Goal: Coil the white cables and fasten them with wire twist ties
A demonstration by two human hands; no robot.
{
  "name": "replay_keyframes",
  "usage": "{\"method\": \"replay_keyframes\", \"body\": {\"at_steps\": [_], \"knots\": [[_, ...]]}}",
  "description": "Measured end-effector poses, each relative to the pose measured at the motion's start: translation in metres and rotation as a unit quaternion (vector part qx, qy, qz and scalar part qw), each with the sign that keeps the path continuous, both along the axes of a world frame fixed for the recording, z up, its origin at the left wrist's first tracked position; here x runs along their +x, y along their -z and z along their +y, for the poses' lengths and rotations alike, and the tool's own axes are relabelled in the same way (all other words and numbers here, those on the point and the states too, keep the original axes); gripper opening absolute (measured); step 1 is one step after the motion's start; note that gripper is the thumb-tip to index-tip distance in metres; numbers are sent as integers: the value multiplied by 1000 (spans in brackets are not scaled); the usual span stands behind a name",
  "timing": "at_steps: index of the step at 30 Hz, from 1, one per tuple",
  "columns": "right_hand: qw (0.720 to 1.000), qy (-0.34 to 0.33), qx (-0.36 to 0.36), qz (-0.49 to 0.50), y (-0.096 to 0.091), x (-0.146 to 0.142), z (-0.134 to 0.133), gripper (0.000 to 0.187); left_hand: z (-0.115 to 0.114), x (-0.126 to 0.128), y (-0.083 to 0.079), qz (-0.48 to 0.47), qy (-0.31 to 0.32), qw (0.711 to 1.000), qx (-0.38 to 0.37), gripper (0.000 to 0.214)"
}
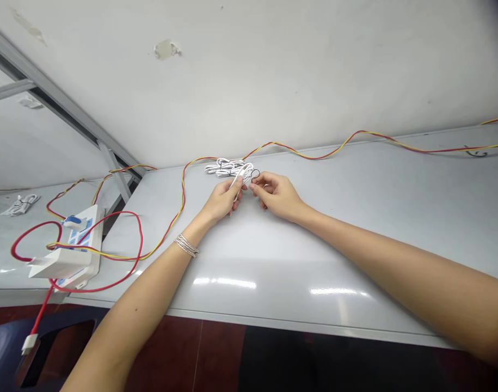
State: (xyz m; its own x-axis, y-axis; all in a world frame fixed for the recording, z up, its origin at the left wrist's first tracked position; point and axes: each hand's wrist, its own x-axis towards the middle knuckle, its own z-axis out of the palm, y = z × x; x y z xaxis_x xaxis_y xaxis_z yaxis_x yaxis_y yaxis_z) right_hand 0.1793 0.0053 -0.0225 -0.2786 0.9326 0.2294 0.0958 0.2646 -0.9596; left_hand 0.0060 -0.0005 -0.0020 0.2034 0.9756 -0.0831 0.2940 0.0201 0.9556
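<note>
My left hand [221,200] is closed on a coiled white cable [246,171], its thumb pressed on top of the strands. Just to the right, the thumb and index finger of my right hand [280,196] pinch a thin black twist tie [256,173], which curves in a small loop beside the coil. Whether the tie passes around the held cable is hard to make out. Behind my left hand lie more bundled white cables [221,167], bound with dark ties, close to the wall.
A white power strip [94,245] with a plugged-in white adapter [63,263] lies at the left. A red cable [141,239] loops from there. Twisted red-yellow wire [309,157] runs along the wall [297,71]. Another white cable bundle [23,204] sits at far left.
</note>
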Motion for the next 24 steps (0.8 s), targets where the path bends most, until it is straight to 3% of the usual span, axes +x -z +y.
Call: {"method": "replay_keyframes", "body": {"at_steps": [16, 24], "knots": [[997, 1, 67, -46, -1, -1, -6, 18, 0, 1, 0, 12, -5, 1000, 6, 33], [984, 22, 154, -91, 3, -2, -5, 13, 1, 0, 3, 28, -11, 999, 23, 35]]}}
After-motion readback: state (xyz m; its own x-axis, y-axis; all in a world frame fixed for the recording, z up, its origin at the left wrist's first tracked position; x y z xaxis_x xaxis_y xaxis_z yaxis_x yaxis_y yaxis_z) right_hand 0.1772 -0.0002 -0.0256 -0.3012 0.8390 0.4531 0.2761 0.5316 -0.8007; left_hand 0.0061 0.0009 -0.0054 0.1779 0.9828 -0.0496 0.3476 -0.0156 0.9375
